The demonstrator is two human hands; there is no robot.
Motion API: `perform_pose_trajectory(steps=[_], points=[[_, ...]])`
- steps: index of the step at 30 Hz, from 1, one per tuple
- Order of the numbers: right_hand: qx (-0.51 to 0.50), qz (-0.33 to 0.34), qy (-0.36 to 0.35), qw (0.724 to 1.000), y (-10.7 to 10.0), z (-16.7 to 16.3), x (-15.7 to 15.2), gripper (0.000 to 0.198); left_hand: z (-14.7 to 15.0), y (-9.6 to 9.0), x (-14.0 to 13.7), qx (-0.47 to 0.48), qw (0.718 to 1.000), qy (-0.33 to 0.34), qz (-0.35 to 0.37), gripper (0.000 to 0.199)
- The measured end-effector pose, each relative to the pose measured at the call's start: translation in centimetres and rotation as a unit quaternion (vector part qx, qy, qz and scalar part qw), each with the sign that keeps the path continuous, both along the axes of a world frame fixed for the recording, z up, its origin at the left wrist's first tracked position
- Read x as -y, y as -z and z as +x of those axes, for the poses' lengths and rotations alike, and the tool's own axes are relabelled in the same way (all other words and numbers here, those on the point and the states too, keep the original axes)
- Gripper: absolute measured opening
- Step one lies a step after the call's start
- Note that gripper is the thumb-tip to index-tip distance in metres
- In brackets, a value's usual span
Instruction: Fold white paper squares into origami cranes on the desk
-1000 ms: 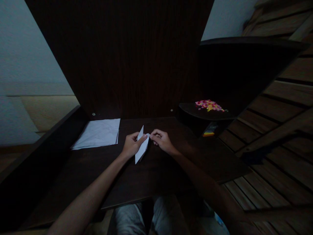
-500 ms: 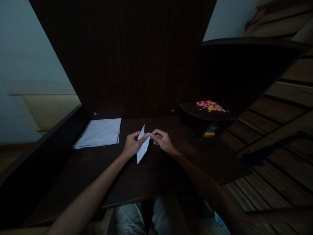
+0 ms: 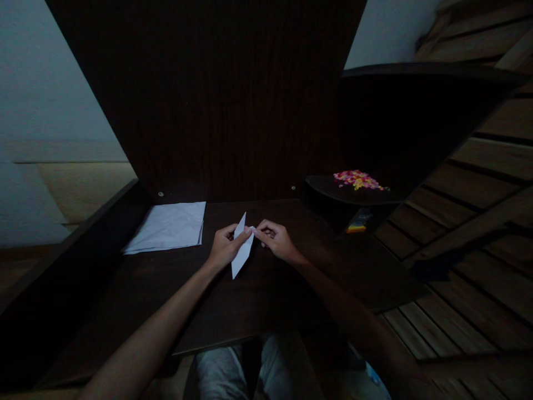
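Observation:
A folded sheet of white paper (image 3: 240,260) with pointed ends is held up over the dark desk. My left hand (image 3: 227,244) grips its left side, thumb lying across the front face and fingers behind. At the paper's right edge, near the upper middle, my right hand (image 3: 275,239) pinches a small corner between thumb and forefinger. The other fingers of that hand are curled. What the back of the paper looks like is hidden.
Flat white sheets (image 3: 169,225) lie in a stack at the desk's left. A small corner shelf (image 3: 325,186) at right carries a heap of pink and yellow bits (image 3: 358,180). Below it sits a small yellow-striped item (image 3: 357,226). Raised boards border the desk (image 3: 216,311) at back and left.
Almost nothing differs. My right thumb and forefinger have shifted very slightly left at the paper's edge, and the whole view has drifted a little.

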State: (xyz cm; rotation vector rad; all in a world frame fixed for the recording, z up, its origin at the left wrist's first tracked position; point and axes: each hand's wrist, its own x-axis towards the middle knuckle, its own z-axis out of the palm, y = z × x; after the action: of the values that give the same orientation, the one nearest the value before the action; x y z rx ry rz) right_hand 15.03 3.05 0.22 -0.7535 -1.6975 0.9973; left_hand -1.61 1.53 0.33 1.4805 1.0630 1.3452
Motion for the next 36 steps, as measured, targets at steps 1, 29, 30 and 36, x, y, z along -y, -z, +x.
perform_pose_trajectory(steps=[1, 29, 30, 36], points=[[0.003, 0.005, -0.001, 1.000, 0.01, 0.01, 0.00, 0.030, -0.01, -0.03, 0.01, -0.003, 1.000, 0.002, 0.000, 0.034], [0.003, -0.023, -0.009, 1.000, 0.32, -0.36, 0.17, 0.030, -0.19, 0.18, -0.28, -0.004, 1.000, 0.004, 0.013, 0.028], [0.006, -0.022, -0.010, 1.000, 0.32, -0.35, 0.15, 0.031, -0.21, 0.17, -0.30, -0.009, 1.000, 0.003, 0.019, 0.028], [0.021, -0.016, -0.002, 1.000, 0.14, -0.34, 0.35, 0.029, -0.22, 0.15, -0.32, -0.008, 1.000, 0.003, -0.029, 0.032]])
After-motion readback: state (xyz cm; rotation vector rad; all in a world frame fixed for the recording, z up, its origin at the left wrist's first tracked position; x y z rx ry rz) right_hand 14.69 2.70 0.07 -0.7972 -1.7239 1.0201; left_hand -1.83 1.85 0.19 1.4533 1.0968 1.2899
